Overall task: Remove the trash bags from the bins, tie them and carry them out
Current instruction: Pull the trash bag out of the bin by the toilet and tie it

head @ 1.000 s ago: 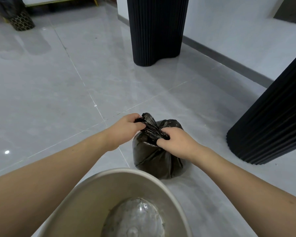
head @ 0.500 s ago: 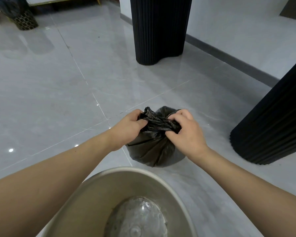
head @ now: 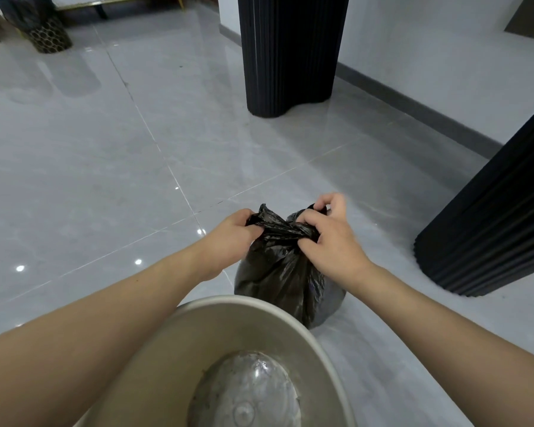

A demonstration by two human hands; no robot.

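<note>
Both hands gripped bag neck: our left hand (head: pixel 228 238), right hand (head: pixel 330 238). Trash bag (head: pixel 278 282) on floor beyond emptied bin (head: pixel 290 315). Since moment ago, right fingers rose, looping; knot forming, we judged.

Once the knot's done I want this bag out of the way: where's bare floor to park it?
Bare floor stretches left of the trash bag, out to the far patterned bin. Another strip runs between the two black fluted columns along the wall. It is crowded near the empty bin, which sits close against the bag.
</note>
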